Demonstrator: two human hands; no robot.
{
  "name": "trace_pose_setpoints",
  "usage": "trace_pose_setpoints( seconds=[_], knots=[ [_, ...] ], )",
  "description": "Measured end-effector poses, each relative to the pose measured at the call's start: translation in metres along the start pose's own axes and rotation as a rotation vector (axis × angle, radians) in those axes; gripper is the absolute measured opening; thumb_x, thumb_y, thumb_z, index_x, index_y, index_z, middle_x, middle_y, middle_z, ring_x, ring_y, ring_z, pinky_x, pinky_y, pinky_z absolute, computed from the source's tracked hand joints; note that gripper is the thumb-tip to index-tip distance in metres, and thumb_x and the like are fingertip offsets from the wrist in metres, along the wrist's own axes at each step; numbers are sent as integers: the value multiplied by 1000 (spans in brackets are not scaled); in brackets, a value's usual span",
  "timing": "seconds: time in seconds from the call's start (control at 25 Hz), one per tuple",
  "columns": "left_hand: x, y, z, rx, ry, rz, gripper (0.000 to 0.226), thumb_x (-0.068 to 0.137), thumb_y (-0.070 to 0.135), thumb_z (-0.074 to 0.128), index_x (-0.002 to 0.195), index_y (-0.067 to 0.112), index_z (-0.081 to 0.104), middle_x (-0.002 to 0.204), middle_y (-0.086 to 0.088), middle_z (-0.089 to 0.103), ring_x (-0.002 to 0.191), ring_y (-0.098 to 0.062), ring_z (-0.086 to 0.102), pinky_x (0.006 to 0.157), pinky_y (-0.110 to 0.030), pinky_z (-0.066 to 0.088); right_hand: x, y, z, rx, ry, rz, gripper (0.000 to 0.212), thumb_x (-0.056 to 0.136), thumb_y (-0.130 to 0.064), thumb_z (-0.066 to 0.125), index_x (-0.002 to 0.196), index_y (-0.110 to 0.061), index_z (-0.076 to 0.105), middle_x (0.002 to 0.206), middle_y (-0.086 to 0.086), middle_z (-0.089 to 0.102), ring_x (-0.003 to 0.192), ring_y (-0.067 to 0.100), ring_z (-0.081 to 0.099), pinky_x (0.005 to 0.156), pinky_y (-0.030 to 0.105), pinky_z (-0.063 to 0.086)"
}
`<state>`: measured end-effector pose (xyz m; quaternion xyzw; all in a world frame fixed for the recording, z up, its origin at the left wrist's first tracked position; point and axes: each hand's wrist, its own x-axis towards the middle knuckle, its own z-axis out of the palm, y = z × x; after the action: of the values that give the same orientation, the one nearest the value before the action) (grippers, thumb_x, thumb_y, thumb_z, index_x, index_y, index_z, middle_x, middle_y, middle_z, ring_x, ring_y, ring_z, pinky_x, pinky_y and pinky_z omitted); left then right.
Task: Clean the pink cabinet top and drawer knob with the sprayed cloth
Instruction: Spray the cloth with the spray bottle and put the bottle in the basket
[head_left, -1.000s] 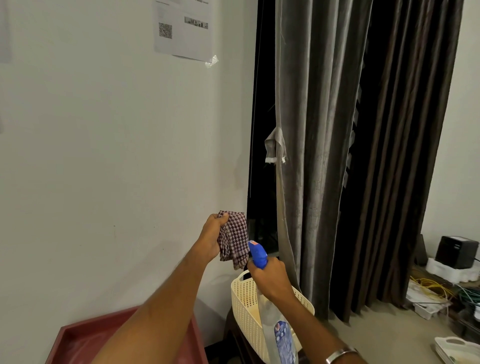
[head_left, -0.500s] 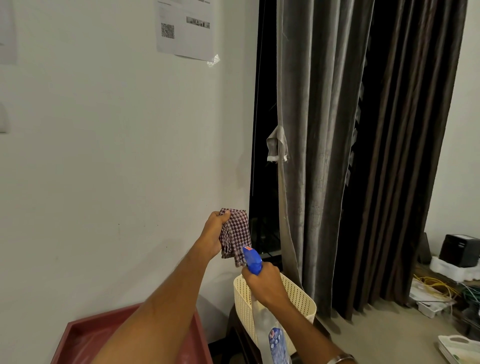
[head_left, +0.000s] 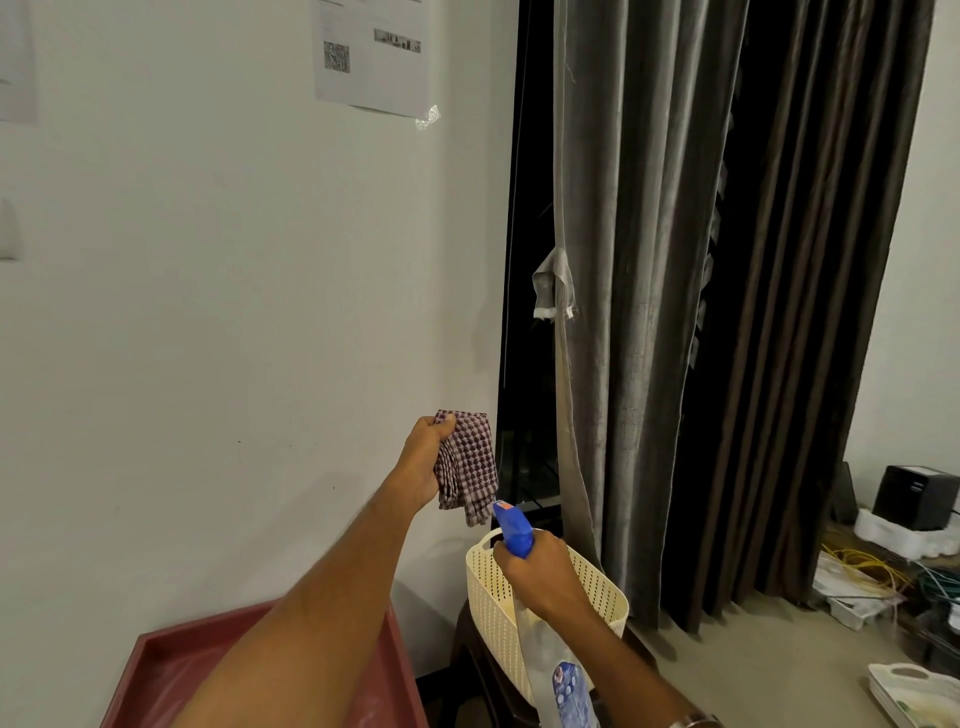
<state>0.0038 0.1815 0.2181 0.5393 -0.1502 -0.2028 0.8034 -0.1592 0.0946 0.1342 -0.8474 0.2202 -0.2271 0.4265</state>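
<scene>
Left hand (head_left: 423, 462) grips cloth (head_left: 467, 465); right hand (head_left: 540, 577) squeezes spray bottle (head_left: 514, 535), nozzle aimed at 11 o'clock toward cloth; cabinet top (head_left: 171, 665) at 7.

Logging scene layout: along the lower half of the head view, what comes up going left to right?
Pink cabinet top → left hand → checked cloth → spray bottle → cream basket → dark curtain → black box.
</scene>
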Motion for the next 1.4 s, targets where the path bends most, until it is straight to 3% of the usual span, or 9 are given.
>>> trace_pose_setpoints(
  seconds=[0.16,0.44,0.76,1.24,1.4],
  knots=[
    [-1,3,0,-9,11,-3,13,97,22,52,103,11,53,114,-16,64,107,-32,61,98,-52,48,-8,3,5,-57,-41,-42,24,83,-30,61,64,-25,48,55,-7,46,48,6,45,47,12,36],
    [-2,0,-1,9,15,5,11,97,23,52,99,12,54,112,-16,64,106,-32,61,98,-53,48,-9,-11,-1,-5,-16,-96,21,83,-30,61,67,-26,49,56,-7,48,49,7,47,48,11,39],
    [-11,-5,3,43,7,9,15,96,24,52,104,11,54,107,-15,65,96,-30,64,87,-47,54,-4,-46,-4,128,65,-135,22,84,-26,64,70,-30,47,61,-3,50,55,10,51,50,17,44],
    [-13,-17,5,159,20,-1,20,97,26,50,111,13,53,115,-16,64,106,-34,62,95,-55,50,8,-48,-19,105,120,-93,13,86,-24,62,77,-19,53,62,-3,49,52,7,46,47,13,36],
    [-8,-21,11,172,15,-1,21,98,28,49,114,14,53,111,-12,64,102,-31,63,85,-49,55,12,-41,-25,100,138,-92,20,85,-25,62,69,-25,50,59,-4,48,50,6,46,46,14,37]
  ],
)
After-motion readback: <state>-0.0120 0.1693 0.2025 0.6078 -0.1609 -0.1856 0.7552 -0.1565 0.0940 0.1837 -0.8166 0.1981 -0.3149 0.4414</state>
